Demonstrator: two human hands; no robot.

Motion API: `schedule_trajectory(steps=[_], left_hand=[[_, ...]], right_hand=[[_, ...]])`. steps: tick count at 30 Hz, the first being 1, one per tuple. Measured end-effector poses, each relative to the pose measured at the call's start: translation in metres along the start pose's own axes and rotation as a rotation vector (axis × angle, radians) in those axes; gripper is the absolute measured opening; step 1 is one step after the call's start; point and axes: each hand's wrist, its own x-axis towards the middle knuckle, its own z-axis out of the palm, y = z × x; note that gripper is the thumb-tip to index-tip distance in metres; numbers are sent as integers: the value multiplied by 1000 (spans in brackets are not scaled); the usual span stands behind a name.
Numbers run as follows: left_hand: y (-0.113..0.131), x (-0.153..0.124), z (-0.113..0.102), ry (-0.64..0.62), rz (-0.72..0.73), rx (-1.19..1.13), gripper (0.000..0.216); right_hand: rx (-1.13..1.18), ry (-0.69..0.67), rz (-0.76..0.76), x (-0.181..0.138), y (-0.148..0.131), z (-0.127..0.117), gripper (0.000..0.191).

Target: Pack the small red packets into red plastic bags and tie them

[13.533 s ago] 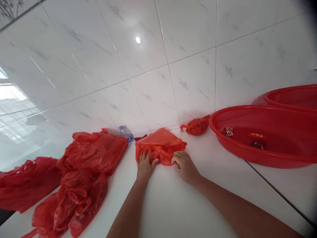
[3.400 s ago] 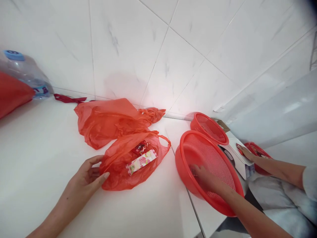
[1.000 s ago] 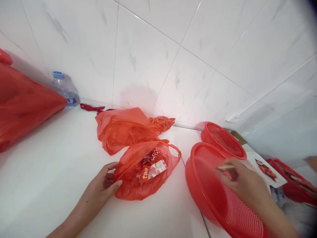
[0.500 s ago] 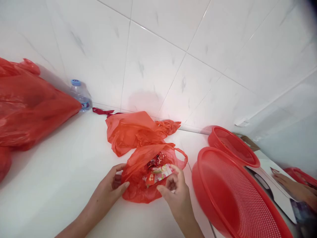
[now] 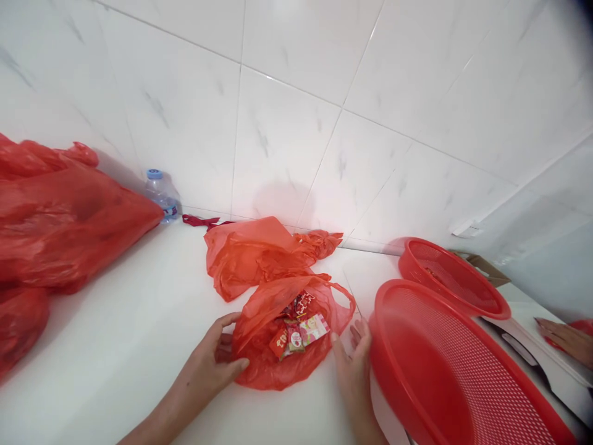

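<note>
On a white counter (image 5: 115,346) against a white tiled wall, a small red plastic bag (image 5: 290,334) lay open with wrapped sweets (image 5: 299,330) inside. The left hand (image 5: 210,368) pinched the bag's left edge between thumb and fingers. The right hand (image 5: 354,361) rested flat and open beside the bag's right edge, holding nothing, just beside a large red mesh basket (image 5: 445,377). Behind lay another red bag (image 5: 250,253); far left, a clear water bottle (image 5: 162,194).
</note>
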Motion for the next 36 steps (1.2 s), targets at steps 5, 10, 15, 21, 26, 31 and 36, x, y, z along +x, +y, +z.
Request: schedule_trajectory(steps=[5, 10, 15, 21, 26, 31, 36], left_hand=[[6, -8, 5, -18, 105, 15, 86], [12, -13, 11, 73, 100, 176, 80], [11, -12, 13, 224, 136, 151, 65], [56, -3, 5, 367, 279, -137, 50], [124, -12, -1, 492, 519, -232, 41], [132, -24, -7, 563, 543, -93, 43], [94, -37, -16, 300, 238, 1, 61]], right_hand=[[161, -40, 41, 16, -12, 9, 76], [177, -39, 28, 34, -20, 16, 71], [262, -137, 13, 38, -25, 14, 42], [370, -151, -97, 38, -88, 1, 33], [572, 23, -195, 39, -153, -33, 30], [484, -10, -227, 30, -150, -60, 29], [237, -202, -265, 6, -81, -62, 30]])
